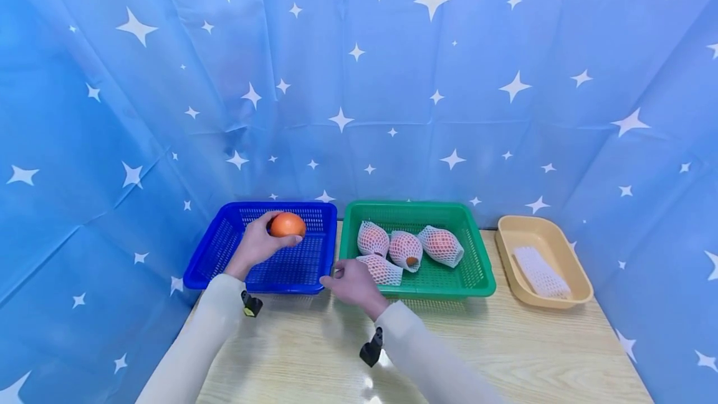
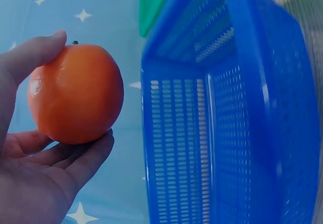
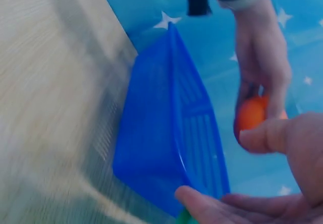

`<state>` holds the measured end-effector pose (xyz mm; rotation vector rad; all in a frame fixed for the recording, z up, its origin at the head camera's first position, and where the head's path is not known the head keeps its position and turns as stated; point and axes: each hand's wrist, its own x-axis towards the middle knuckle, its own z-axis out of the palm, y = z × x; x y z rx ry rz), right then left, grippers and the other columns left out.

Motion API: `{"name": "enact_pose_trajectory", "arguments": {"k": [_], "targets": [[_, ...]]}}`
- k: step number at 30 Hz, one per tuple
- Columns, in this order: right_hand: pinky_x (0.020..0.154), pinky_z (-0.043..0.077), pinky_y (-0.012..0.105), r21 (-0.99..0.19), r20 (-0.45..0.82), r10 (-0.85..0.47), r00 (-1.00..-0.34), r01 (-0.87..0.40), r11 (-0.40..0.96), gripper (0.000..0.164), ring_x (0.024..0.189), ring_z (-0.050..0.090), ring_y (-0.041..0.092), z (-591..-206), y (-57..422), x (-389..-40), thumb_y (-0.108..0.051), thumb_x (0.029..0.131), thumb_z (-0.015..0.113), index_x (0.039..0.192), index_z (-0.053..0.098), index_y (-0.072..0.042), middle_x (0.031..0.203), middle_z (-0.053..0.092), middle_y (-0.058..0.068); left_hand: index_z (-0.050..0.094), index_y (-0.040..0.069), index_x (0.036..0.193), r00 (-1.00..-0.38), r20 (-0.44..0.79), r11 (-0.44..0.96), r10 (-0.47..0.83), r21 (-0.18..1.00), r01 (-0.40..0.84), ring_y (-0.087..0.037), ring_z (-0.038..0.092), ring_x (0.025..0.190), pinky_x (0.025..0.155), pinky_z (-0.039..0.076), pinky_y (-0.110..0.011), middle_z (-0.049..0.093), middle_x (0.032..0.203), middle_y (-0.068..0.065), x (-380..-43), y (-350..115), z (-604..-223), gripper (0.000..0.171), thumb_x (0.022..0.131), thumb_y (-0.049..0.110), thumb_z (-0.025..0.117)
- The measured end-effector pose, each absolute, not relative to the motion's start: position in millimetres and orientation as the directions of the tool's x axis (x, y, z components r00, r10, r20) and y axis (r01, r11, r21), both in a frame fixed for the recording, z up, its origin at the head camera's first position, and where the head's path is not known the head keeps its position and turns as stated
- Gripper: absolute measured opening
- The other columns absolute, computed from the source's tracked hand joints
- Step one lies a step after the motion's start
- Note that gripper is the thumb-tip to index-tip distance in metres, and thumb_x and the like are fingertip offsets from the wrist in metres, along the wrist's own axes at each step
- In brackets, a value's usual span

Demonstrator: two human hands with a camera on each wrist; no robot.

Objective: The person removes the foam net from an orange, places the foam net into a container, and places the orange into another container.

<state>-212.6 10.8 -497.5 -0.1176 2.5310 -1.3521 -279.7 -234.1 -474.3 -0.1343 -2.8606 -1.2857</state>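
Note:
My left hand (image 1: 259, 243) grips a smooth orange (image 1: 288, 225) between thumb and fingers, above the blue basket (image 1: 193, 267). In the left wrist view the orange (image 2: 78, 95) shows a small dark stem end and has no net on it. My right hand (image 1: 354, 280) is at the gap between the blue basket and the green basket (image 1: 482, 279), thumb and fingers apart with nothing between them. Inside the green basket lie several fruits in white foam nets, among them one net-wrapped fruit (image 1: 441, 245) at the right and another (image 1: 406, 249) in the middle.
A tan tray (image 1: 580, 288) with a white foam net (image 1: 541, 273) in it stands right of the green basket. All stand on a light wooden table (image 1: 538, 354). A blue star-patterned curtain (image 1: 392, 92) closes off the back and both sides.

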Motion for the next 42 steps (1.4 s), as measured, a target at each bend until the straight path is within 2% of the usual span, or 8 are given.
{"name": "enact_pose_trajectory", "arguments": {"k": [3, 7, 9, 14, 23, 31, 38, 42], "targets": [[0.047, 0.033, 0.026, -0.804, -0.180, -0.169, -0.969, 0.046, 0.593, 0.024, 0.051, 0.041, 0.012, -503.0, -3.2, -214.2, -0.026, 0.090, 0.073, 0.078, 0.063, -0.008, 0.058, 0.046, -0.005, 0.050, 0.008, 0.146, -0.995, 0.024, 0.698, 0.093, 0.711, 0.082, -0.035, 0.064, 0.115, 0.093, 0.057, -0.052, 0.061, 0.137, -0.019, -289.4, -236.3, -473.2, 0.082, 0.082, 0.046, 0.084], [0.042, 0.032, 0.025, -0.753, -0.105, -0.142, -0.984, -0.014, 0.658, 0.040, 0.047, 0.042, 0.011, -507.2, -17.2, -218.9, -0.019, 0.089, 0.073, 0.060, 0.046, -0.018, 0.054, 0.041, -0.006, 0.051, 0.008, 0.146, -0.994, -0.010, 0.725, 0.109, 0.685, 0.073, -0.035, 0.065, 0.112, 0.090, 0.057, -0.050, 0.062, 0.137, -0.019, -300.1, -238.9, -473.9, 0.080, 0.083, 0.044, 0.084], [0.041, 0.035, 0.025, -0.707, -0.073, -0.128, -0.989, -0.039, 0.707, 0.040, 0.047, 0.045, 0.012, -510.0, -23.3, -222.7, -0.016, 0.090, 0.073, 0.059, 0.047, -0.017, 0.054, 0.044, -0.005, 0.051, 0.008, 0.145, -0.993, -0.027, 0.728, 0.117, 0.682, 0.067, -0.035, 0.065, 0.110, 0.089, 0.057, -0.049, 0.062, 0.136, -0.019, -304.9, -239.0, -475.4, 0.080, 0.083, 0.044, 0.084], [0.041, 0.038, 0.026, -0.625, -0.118, -0.069, -0.991, 0.020, 0.781, 0.031, 0.049, 0.051, 0.014, -516.3, -33.6, -231.9, -0.015, 0.093, 0.073, 0.067, 0.057, -0.010, 0.058, 0.052, 0.000, 0.048, 0.007, 0.147, -0.987, -0.082, 0.737, 0.137, 0.675, 0.046, -0.033, 0.064, 0.108, 0.087, 0.057, -0.046, 0.061, 0.136, -0.019, -319.4, -237.5, -484.2, 0.083, 0.082, 0.043, 0.084], [0.045, 0.040, 0.026, -0.607, -0.155, -0.028, -0.988, 0.073, 0.792, 0.020, 0.053, 0.055, 0.015, -511.4, -34.6, -237.6, -0.013, 0.091, 0.076, 0.077, 0.064, -0.005, 0.064, 0.058, 0.003, 0.048, 0.004, 0.145, -0.971, -0.166, 0.799, 0.170, 0.600, 0.038, -0.035, 0.062, 0.110, 0.097, 0.054, -0.055, 0.062, 0.132, -0.018, -348.9, -223.5, -492.2, 0.079, 0.083, 0.035, 0.085], [0.046, 0.041, 0.026, -0.608, -0.157, -0.044, -0.987, 0.062, 0.792, 0.018, 0.055, 0.055, 0.016, -512.0, -35.2, -237.8, -0.012, 0.089, 0.076, 0.078, 0.065, -0.004, 0.067, 0.059, 0.004, 0.051, 0.002, 0.140, -0.953, -0.214, 0.893, 0.214, 0.439, 0.101, -0.033, 0.062, 0.106, 0.102, 0.053, -0.056, 0.064, 0.123, -0.017, -373.0, -204.8, -504.7, 0.075, 0.080, 0.026, 0.089], [0.044, 0.038, 0.025, -0.602, -0.133, -0.046, -0.990, 0.044, 0.797, 0.021, 0.052, 0.052, 0.014, -514.8, -33.7, -238.2, -0.013, 0.088, 0.078, 0.076, 0.065, -0.004, 0.065, 0.058, 0.003, 0.045, -0.003, 0.145, -0.946, -0.235, 0.948, 0.223, 0.280, 0.154, -0.032, 0.061, 0.105, 0.100, 0.055, -0.051, 0.060, 0.124, -0.020, -390.3, -187.7, -522.5, 0.088, 0.078, 0.031, 0.091], [0.044, 0.037, 0.025, -0.614, -0.136, -0.046, -0.990, 0.048, 0.788, 0.021, 0.052, 0.051, 0.014, -514.8, -33.1, -237.8, -0.012, 0.088, 0.078, 0.075, 0.064, -0.004, 0.064, 0.057, 0.003, 0.051, -0.003, 0.134, -0.950, -0.224, 0.963, 0.216, 0.207, 0.170, -0.033, 0.061, 0.101, 0.096, 0.056, -0.051, 0.060, 0.119, -0.020, -395.4, -178.7, -530.2, 0.080, 0.075, 0.032, 0.093]]}}
